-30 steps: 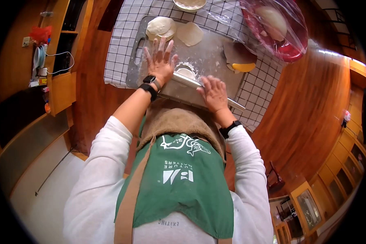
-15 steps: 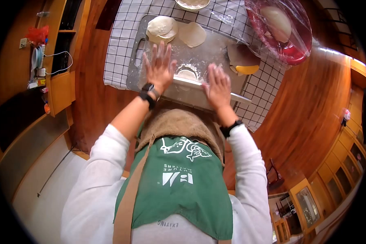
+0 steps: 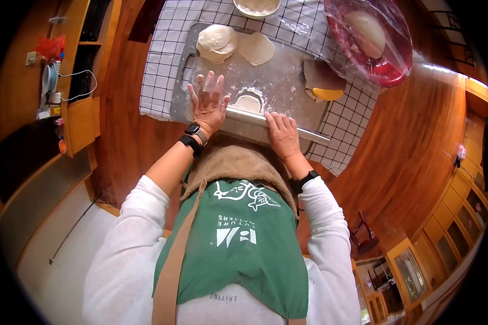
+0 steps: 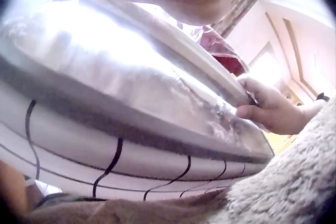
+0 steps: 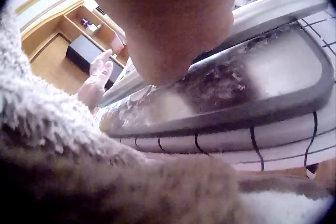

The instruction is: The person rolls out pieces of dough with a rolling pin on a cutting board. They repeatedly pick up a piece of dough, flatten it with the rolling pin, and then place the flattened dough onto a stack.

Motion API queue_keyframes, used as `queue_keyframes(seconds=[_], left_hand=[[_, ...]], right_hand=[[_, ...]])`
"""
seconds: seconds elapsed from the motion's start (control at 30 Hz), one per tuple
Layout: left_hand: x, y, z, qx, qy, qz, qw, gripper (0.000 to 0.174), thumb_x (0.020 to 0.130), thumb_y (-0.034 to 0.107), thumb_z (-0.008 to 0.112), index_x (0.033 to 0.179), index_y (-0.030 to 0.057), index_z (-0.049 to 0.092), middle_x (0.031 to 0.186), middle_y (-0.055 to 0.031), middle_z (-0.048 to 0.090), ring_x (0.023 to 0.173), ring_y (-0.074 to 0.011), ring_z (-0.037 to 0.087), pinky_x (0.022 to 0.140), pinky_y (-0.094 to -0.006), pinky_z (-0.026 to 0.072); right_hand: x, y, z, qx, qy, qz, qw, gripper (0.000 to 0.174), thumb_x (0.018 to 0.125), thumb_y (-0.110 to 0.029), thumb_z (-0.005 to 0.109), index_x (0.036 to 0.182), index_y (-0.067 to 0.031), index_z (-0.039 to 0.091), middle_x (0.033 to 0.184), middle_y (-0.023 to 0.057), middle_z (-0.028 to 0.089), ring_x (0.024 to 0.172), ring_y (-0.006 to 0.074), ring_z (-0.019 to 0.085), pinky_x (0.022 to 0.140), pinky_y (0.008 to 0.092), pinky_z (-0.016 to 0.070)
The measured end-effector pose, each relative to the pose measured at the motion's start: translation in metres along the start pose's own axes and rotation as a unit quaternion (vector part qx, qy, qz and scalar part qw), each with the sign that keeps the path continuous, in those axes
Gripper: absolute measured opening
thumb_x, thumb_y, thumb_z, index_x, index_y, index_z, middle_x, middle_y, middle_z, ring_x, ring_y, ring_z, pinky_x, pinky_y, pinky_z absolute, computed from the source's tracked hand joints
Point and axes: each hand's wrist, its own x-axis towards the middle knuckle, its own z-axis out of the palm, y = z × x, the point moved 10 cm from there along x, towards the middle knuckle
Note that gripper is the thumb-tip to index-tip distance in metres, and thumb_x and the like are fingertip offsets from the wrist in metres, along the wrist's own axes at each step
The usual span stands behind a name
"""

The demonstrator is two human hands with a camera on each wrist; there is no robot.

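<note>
A metallic rolling pin lies across the floured board in the head view, over the near edge of a small dough piece. The left hand has its fingers spread, its heel at the pin's left end. Bent fingers of the right hand lie over the pin. In the left wrist view, the right hand has fingers and thumb around the pin. The right wrist view shows the left hand at the pin's far end; the dough under the pin is partly hidden.
Stacked dough rounds and a flat round sit on the board's far side. A yellow-edged item lies at its right. Beyond are a bowl and a red basin under plastic film.
Both hands and the pin have come back toward the body. The right hand's fingers, straight over the pin half a second ago, are now bent around it.
</note>
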Motion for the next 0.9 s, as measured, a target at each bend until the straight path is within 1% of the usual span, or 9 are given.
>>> queue_keyframes(seconds=[0.03,0.13,0.2,0.23,0.33,0.37,0.5,0.67,0.9], left_hand=[[0.002,-0.001,-0.002,0.001,0.003,0.001,1.0,0.055,0.095,0.031,0.045,0.146,0.0193,0.027,0.152,-0.0082,0.022,0.143,-0.0309,0.013,0.112,-0.0568,0.0087],[-0.008,0.016,-0.032,-0.149,0.156,0.116,0.97,0.044,0.093,0.027,0.049,0.135,0.0168,0.042,0.14,-0.0083,0.037,0.134,-0.0286,0.028,0.111,-0.0523,0.0159],[-0.021,0.044,0.014,-0.142,-0.068,0.209,0.965,0.034,0.092,0.024,0.052,0.125,0.0173,0.049,0.128,-0.0053,0.045,0.123,-0.0243,0.039,0.108,-0.0492,0.0229],[-0.028,0.05,0.032,-0.097,-0.143,0.202,0.964,0.043,0.093,0.031,0.049,0.135,0.0189,0.044,0.14,-0.0043,0.04,0.133,-0.0241,0.032,0.112,-0.0495,0.0178],[-0.027,0.062,0.035,0.005,-0.111,0.216,0.97,0.057,0.093,0.036,0.048,0.144,0.016,0.032,0.148,-0.0047,0.032,0.14,-0.0266,0.024,0.113,-0.0517,0.015],[-0.03,0.055,0.05,0.021,-0.159,0.164,0.973,0.062,0.094,0.043,0.043,0.148,0.0173,0.025,0.156,0.0021,0.019,0.145,-0.0244,0.013,0.115,-0.0547,0.0053],[-0.027,0.051,0.052,0.004,-0.16,0.027,0.987,0.071,0.092,0.05,0.044,0.149,0.0145,0.022,0.156,0.0001,0.02,0.145,-0.0248,0.012,0.113,-0.0595,0.0037],[-0.032,0.047,0.044,0.039,-0.13,-0.011,0.991,0.076,0.087,0.052,0.051,0.147,0.0123,0.026,0.156,-0.0016,0.019,0.145,-0.0237,0.01,0.113,-0.0587,0.0025],[-0.047,0.037,0.022,-0.013,-0.014,-0.09,0.996,0.046,0.085,0.041,0.06,0.117,0.0098,0.049,0.125,-0.0118,0.045,0.127,-0.0327,0.034,0.109,-0.0541,0.0181]], right_hand=[[0.004,0.001,-0.013,0.005,0.044,-0.013,0.999,0.037,0.084,-0.016,0.054,0.121,-0.0096,0.053,0.115,0.0055,0.057,0.106,0.022,0.052,0.091,0.0372,0.0388],[0.005,0.022,-0.036,0.018,0.086,0.057,0.994,0.04,0.083,-0.015,0.056,0.122,-0.0094,0.052,0.117,0.0067,0.056,0.108,0.0227,0.052,0.092,0.0377,0.0385],[0.0,0.032,-0.045,0.042,0.095,0.088,0.991,0.046,0.079,-0.012,0.061,0.123,-0.0088,0.051,0.118,0.0084,0.055,0.109,0.025,0.051,0.092,0.0386,0.0383],[-0.005,0.041,-0.047,0.05,0.105,0.122,0.986,0.048,0.077,-0.011,0.062,0.124,-0.0086,0.051,0.118,0.009,0.055,0.109,0.0262,0.051,0.092,0.0391,0.0383],[-0.02,0.057,-0.049,0.07,0.122,0.171,0.975,0.053,0.074,-0.01,0.064,0.125,-0.0086,0.049,0.119,0.0099,0.054,0.111,0.0284,0.049,0.093,0.0398,0.0382],[-0.025,0.058,-0.049,0.073,0.122,0.172,0.975,0.053,0.074,-0.009,0.064,0.125,-0.0086,0.049,0.119,0.0098,0.054,0.111,0.0282,0.049,0.093,0.0397,0.0383],[-0.04,0.054,-0.048,0.074,0.116,0.146,0.98,0.053,0.074,-0.009,0.065,0.124,-0.0083,0.049,0.118,0.0097,0.053,0.111,0.028,0.049,0.093,0.0397,0.0386],[-0.046,0.052,-0.047,0.071,0.096,0.126,0.985,0.051,0.075,-0.01,0.065,0.123,-0.008,0.05,0.116,0.0097,0.054,0.109,0.0282,0.049,0.092,0.0399,0.0391],[-0.046,0.041,-0.036,0.104,0.092,0.101,0.985,0.05,0.078,-0.009,0.065,0.125,-0.0086,0.049,0.114,0.0114,0.054,0.108,0.0299,0.05,0.09,0.0406,0.0402]])
